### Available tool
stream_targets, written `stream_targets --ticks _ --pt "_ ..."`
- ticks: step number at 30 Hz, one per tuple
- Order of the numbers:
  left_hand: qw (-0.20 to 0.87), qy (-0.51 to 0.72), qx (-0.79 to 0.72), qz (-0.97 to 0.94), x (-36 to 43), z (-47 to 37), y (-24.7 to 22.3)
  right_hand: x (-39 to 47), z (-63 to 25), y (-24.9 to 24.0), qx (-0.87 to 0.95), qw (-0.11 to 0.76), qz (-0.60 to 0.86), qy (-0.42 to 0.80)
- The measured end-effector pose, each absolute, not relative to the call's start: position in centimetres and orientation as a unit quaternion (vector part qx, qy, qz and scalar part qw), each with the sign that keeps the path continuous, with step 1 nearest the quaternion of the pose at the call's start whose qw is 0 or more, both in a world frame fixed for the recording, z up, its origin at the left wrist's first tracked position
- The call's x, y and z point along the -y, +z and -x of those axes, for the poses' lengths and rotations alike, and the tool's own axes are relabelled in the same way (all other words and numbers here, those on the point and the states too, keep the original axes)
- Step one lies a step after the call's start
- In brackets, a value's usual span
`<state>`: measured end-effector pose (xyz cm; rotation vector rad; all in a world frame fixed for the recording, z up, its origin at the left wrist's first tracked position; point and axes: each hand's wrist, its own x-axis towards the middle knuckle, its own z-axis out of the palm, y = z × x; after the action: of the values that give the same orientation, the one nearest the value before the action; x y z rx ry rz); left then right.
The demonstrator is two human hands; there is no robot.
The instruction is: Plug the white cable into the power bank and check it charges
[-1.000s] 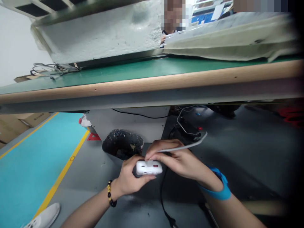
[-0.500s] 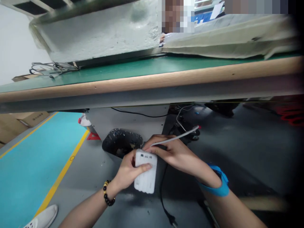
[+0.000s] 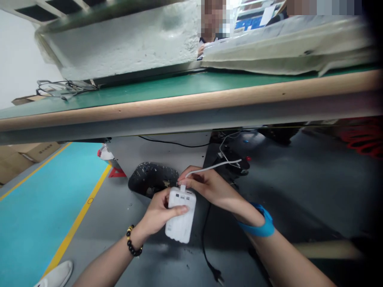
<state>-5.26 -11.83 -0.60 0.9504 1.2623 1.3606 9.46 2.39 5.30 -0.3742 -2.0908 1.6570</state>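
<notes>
My left hand [image 3: 157, 213] grips a white power bank [image 3: 181, 217] below the bench edge, its port end facing up and away from me. My right hand [image 3: 209, 187] pinches the plug of a white cable [image 3: 215, 165] right at the power bank's top ports. The cable runs up and back to a dark device [image 3: 236, 159] under the bench. A bead bracelet sits on my left wrist and a blue band on my right wrist.
A green-topped workbench [image 3: 191, 99] with a wooden edge spans the view above my hands. Tangled wires [image 3: 64, 87] lie at its far left. A black power cord [image 3: 209, 259] trails on the grey floor. Another person sits behind the bench. A white shoe [image 3: 56, 275] shows at bottom left.
The power bank has turned in my left hand from port face towards me to lying lengthwise, ports away. My right hand brought the cable plug to the top ports.
</notes>
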Motion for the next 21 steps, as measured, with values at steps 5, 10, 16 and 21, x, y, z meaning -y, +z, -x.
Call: stream_targets --ticks 5,10,16,21 --pt "0.708 0.59 -0.345 -0.179 10.3 4.7 -2.8 -4.2 -7.9 2.3 0.724 0.237 0.111 0.638" --pt "0.798 0.572 -0.166 -0.091 9.3 3.8 -3.9 -5.1 -6.8 0.2 0.68 0.184 0.087 0.705" --pt "0.801 0.576 -0.149 -0.067 8.9 4.1 -5.4 -4.7 -7.1 0.9 0.68 0.189 0.081 0.704" --pt "0.823 0.534 -0.169 -0.097 8.0 4.5 -6.8 -4.6 -7.5 1.3 0.684 0.187 0.058 0.702"
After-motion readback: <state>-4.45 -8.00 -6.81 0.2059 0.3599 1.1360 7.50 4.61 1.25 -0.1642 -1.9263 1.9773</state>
